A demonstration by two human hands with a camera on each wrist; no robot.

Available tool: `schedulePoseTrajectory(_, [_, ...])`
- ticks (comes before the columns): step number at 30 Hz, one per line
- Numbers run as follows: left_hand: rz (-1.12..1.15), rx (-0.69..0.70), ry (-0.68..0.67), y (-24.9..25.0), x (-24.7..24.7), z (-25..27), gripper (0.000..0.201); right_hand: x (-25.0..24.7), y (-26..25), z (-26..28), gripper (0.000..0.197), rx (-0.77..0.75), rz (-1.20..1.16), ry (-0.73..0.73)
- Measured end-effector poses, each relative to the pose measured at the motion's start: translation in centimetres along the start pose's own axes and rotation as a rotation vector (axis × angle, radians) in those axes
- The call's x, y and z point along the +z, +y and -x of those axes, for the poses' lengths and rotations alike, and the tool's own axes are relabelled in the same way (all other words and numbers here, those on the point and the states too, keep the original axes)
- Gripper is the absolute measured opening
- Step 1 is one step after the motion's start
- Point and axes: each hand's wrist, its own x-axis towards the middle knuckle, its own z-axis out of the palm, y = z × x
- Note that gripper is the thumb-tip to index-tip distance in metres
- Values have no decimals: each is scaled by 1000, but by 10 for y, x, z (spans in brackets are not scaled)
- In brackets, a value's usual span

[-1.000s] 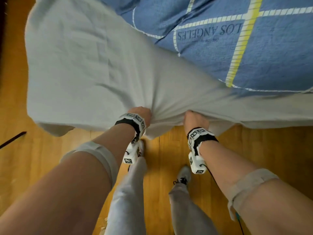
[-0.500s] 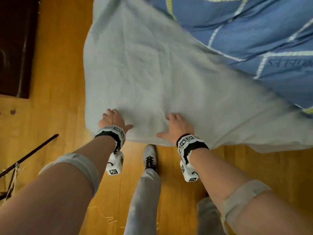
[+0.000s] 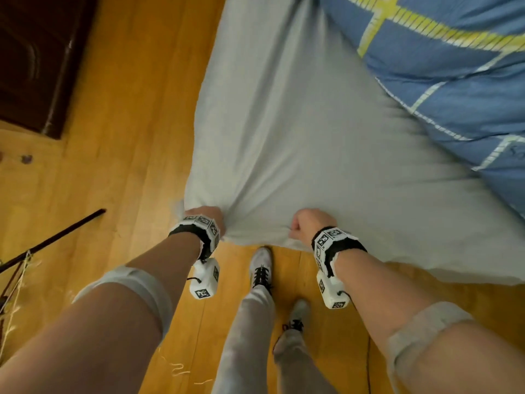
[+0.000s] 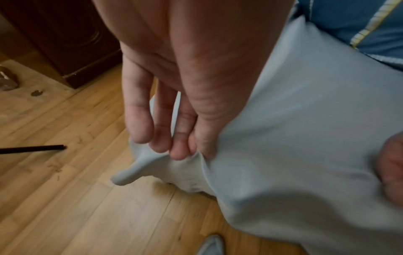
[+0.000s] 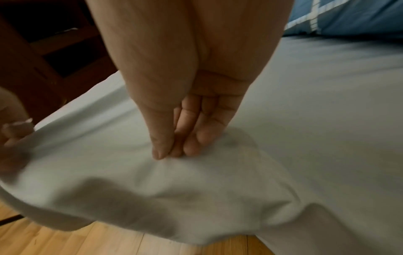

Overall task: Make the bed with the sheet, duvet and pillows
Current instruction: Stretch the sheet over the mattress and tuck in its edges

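Observation:
A pale grey sheet (image 3: 298, 132) covers the bed's near corner and hangs over the wooden floor. My left hand (image 3: 208, 220) pinches the sheet's corner (image 4: 165, 165) between thumb and fingertips, and folds fan out from the grip. My right hand (image 3: 308, 226) pinches the sheet's near edge (image 5: 196, 181) a little to the right of it, thumb against fingers. A blue duvet (image 3: 454, 75) with yellow and white stripes lies bunched on the bed at the upper right.
Dark wooden furniture (image 3: 37, 61) stands at the upper left on the wooden floor (image 3: 119, 155). A thin black rod (image 3: 54, 240) lies on the floor at the left. My feet in pale shoes (image 3: 261, 265) stand just below the sheet's edge.
Both hands lay flat on the sheet half a second ago; now each pinches its edge and pulls it taut. The view has swung towards the bed's corner.

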Motion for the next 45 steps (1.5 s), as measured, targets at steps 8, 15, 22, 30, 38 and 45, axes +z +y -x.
schedulePoseTrajectory(8, [60, -11, 41, -6, -17, 133, 35, -17, -4, 120, 59, -22, -360, 79])
schedulePoseTrajectory(15, [136, 77, 277, -23, -138, 296, 43, -132, -32, 278, 45, -106, -495, 375])
schedulePoseTrajectory(22, [200, 142, 517, -107, -247, 368, 46, -230, -98, 338, 45, -164, -485, 499])
schedulePoseTrajectory(30, [236, 232, 604, -271, -313, 336, 31, -302, -248, 291, 43, -137, -457, 495])
schedulePoseTrajectory(38, [266, 238, 531, -448, -388, 289, 25, -392, -384, 249, 39, -128, -462, 471])
schedulePoseTrajectory(45, [279, 243, 508, -511, -470, 225, 21, -485, -428, 187, 41, -180, -451, 488])
